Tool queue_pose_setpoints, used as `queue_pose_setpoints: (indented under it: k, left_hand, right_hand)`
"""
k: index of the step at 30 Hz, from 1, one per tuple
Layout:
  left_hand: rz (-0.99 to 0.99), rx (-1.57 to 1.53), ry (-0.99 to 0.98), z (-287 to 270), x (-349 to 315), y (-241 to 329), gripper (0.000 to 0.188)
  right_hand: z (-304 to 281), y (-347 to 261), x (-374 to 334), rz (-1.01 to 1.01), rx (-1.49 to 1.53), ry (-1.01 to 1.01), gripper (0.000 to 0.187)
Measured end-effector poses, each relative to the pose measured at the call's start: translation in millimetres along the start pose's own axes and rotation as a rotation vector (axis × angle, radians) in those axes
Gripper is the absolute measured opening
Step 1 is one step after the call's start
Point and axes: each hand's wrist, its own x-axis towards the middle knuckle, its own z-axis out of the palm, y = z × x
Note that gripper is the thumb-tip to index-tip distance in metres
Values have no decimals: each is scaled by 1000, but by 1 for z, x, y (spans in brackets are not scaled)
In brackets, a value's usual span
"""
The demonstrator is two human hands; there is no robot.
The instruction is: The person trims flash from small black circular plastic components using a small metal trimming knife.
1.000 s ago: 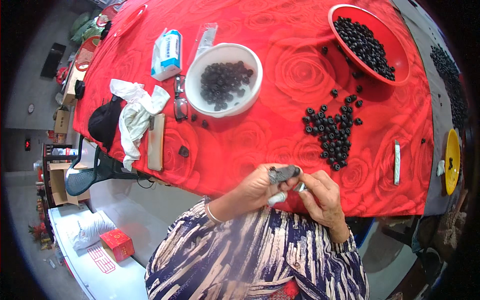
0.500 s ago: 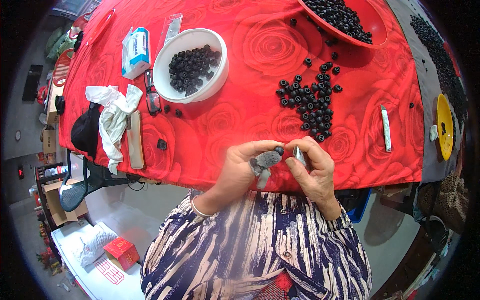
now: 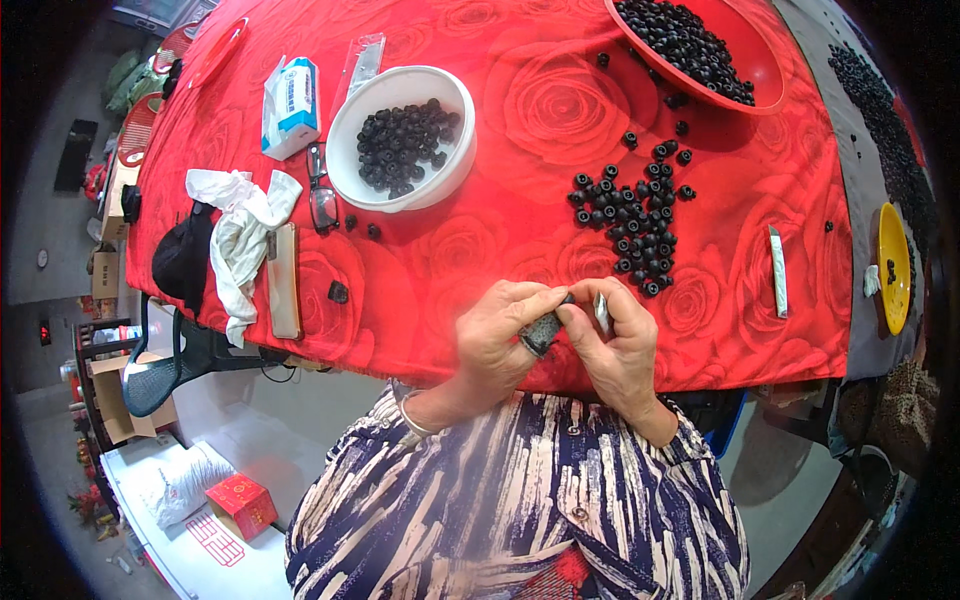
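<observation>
One bead in work, over the near edge of the table; left hand pinches it, right hand grips a silver tool, long axis near to far. Bead roundish, mostly covered; can't tell its facing. Looks midway: white bowl part filled; loose pile and red bowl, far right, hold plenty; which are finished, unclear.

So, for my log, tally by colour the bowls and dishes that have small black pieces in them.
White round plastic bowl: 1
Red round plastic bowl: 1
Yellow plastic-looking dish, oval in this view: 1
Total: 3
</observation>
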Motion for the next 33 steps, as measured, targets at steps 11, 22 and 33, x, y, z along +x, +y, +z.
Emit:
queue_pose_setpoints:
  k: [11,22,33]
  left_hand:
    - [-1069,-1098,-457,-19,7,-5,18]
    - [-1045,-1105,-403,-12,1,-1,23]
    - [-871,-967,-380,-14,2,6,25]
  right_hand:
    - [-23,11,12,-351,11,-182,21]
    - [-26,13,7,-592,-112,-136,23]
    - [-43,7,-3,-59,11,-280,20]
